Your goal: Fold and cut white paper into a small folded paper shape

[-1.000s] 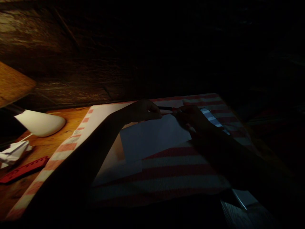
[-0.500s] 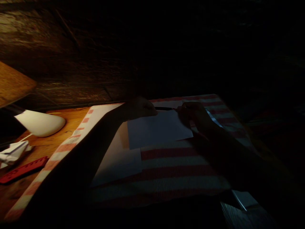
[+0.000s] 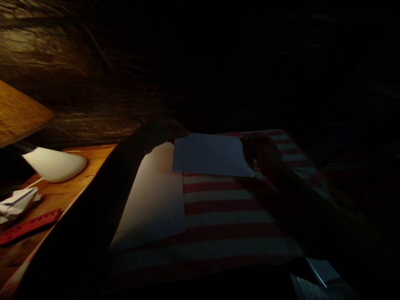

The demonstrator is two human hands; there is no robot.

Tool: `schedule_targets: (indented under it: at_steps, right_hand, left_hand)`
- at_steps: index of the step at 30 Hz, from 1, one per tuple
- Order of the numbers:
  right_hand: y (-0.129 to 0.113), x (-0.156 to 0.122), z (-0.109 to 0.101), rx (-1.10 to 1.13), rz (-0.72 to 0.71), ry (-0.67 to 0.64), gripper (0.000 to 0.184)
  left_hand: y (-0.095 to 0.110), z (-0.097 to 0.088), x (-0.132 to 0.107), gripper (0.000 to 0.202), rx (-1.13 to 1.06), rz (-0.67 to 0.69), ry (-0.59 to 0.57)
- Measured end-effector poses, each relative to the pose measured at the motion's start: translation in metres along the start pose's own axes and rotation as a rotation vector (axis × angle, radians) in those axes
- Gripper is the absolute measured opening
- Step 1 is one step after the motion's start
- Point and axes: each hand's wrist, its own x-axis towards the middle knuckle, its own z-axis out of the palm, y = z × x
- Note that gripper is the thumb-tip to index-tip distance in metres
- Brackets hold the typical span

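Note:
A small white sheet of paper [image 3: 211, 154] is spread between my two hands above a red-and-white striped cloth [image 3: 225, 206]. My left hand [image 3: 165, 128] is closed on its upper left corner. At the upper right corner, the fingers of my right hand [image 3: 262, 148] pinch the sheet; deep shadow hides whether they hold anything else. A larger white sheet [image 3: 156, 196] lies flat on the cloth, partly behind my left forearm and under the held one.
At the left, a lamp with a brown shade [image 3: 23, 112] and a white base [image 3: 58, 163] stands on the wooden table [image 3: 90, 156]. Crumpled white paper [image 3: 18, 203] and a flat red notched piece [image 3: 31, 227] lie nearby. A stack of pages [image 3: 328, 277] sits at the lower right.
My left hand has moved left onto the small sheet's corner, and the sheet appears lifted off the cloth. The thin black object between my hands no longer shows.

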Motion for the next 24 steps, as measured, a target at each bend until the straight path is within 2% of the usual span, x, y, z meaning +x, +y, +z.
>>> schedule_targets:
  at_steps: [3, 6, 8, 10, 13, 16, 24]
  right_hand:
    - [0.001, 0.000, 0.001, -0.007, 0.029, -0.068, 0.025]
    - [0.004, -0.003, 0.001, -0.029, 0.094, -0.294, 0.020]
    - [0.004, -0.007, 0.003, -0.070, 0.155, -0.424, 0.023]
    - [0.003, -0.012, 0.006, -0.102, 0.179, -0.471, 0.030]
    - [0.000, -0.019, 0.011, -0.134, 0.164, -0.463, 0.033]
    - [-0.004, -0.022, 0.014, -0.218, 0.160, -0.422, 0.030]
    - [0.001, -0.018, 0.014, -0.222, 0.103, -0.364, 0.032]
  left_hand:
    - [0.003, 0.003, -0.002, 0.023, -0.071, -0.064, 0.089]
    - [0.004, 0.005, -0.003, 0.019, -0.112, -0.049, 0.141]
    - [0.004, 0.006, -0.003, 0.019, -0.135, -0.026, 0.124]
    - [0.006, 0.009, -0.005, 0.019, -0.112, -0.015, 0.071]
    - [0.011, 0.018, -0.006, 0.022, -0.016, 0.002, 0.010]
    - [0.014, 0.026, -0.005, 0.025, -0.001, 0.010, 0.035]
    - [0.016, 0.033, -0.006, 0.024, -0.176, -0.176, 0.008]
